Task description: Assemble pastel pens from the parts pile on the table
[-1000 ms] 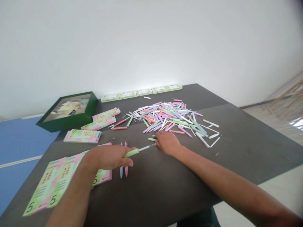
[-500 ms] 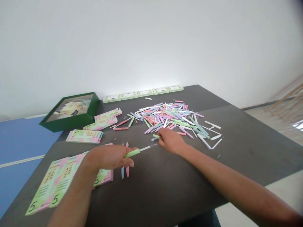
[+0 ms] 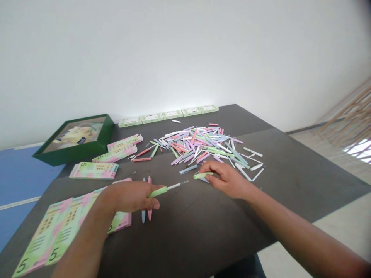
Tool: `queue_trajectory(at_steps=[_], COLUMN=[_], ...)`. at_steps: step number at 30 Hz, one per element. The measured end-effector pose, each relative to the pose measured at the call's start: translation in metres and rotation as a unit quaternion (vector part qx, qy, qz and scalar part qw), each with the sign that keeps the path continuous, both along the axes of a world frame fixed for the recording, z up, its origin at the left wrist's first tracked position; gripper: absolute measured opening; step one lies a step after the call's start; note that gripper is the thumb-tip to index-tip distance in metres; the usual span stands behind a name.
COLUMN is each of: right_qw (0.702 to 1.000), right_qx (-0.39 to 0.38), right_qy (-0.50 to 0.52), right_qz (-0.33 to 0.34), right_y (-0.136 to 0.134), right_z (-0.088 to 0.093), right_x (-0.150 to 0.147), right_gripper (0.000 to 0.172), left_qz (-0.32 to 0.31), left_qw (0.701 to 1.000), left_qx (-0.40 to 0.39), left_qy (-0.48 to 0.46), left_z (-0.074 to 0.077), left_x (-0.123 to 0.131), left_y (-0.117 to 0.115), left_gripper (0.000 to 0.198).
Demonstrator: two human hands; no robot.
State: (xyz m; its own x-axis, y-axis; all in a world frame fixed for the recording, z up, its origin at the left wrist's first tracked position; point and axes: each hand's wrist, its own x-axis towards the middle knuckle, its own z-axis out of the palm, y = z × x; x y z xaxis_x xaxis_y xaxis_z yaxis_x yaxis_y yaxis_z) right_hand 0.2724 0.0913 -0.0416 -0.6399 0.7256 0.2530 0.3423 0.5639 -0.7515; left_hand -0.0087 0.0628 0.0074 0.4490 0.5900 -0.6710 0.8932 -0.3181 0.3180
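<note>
My left hand [image 3: 136, 195] is closed on a green pen barrel [image 3: 158, 192], and a white refill [image 3: 175, 185] sticks out of its right end. Between the fingers and thumb of my right hand [image 3: 222, 177] is a shorter green pen barrel part [image 3: 202, 175], held apart from the refill's tip. A blue-grey pen part [image 3: 188, 169] lies on the table just left of my right fingers. Beside my left hand lie a blue pen [image 3: 143, 214] and a pink pen [image 3: 150, 213], partly covered by it. Beyond both hands spreads a pile of loose pen parts [image 3: 199, 144] in several colours.
Pink-and-green pen boxes [image 3: 37, 235] lie at the left, some under my left forearm. More flat boxes [image 3: 94, 170] lie behind them. A dark green box [image 3: 72, 152] holding packets stands at the back left. Pale green boxes [image 3: 153, 117] line the wall.
My right hand has drawn back to the right from the pile's edge, and the short green barrel part now shows plainly in its fingers. The view has shifted slightly; my left hand still holds its barrel.
</note>
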Motion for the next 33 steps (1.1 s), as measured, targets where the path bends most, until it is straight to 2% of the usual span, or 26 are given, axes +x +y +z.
queue_trajectory(at_steps=[8,19,26,33], right_qw=[0.998,0.995,0.993,0.982], right_qx=[0.064,0.092,0.108,0.162], right_qy=[-0.019,-0.036,-0.056,-0.099], right_qz=[-0.001,0.000,0.005,0.015], right_y=[-0.008,-0.010,-0.013,-0.018], right_z=[0.022,0.025,0.028,0.030], right_x=[-0.001,-0.006,-0.008,-0.017], right_gripper=[0.024,0.023,0.022,0.019], left_qz=[0.008,0.005,0.003,0.022], left_qw=[1.000,1.000,1.000,1.000], left_qx=[-0.007,-0.012,0.000,-0.017], left_qy=[-0.004,-0.015,-0.014,-0.011], left_z=[0.001,0.005,-0.002,-0.003], left_x=[0.001,0.004,0.001,0.005], left_y=[-0.002,-0.003,-0.004,-0.004], left_gripper=[0.027,0.030,0.027,0.024])
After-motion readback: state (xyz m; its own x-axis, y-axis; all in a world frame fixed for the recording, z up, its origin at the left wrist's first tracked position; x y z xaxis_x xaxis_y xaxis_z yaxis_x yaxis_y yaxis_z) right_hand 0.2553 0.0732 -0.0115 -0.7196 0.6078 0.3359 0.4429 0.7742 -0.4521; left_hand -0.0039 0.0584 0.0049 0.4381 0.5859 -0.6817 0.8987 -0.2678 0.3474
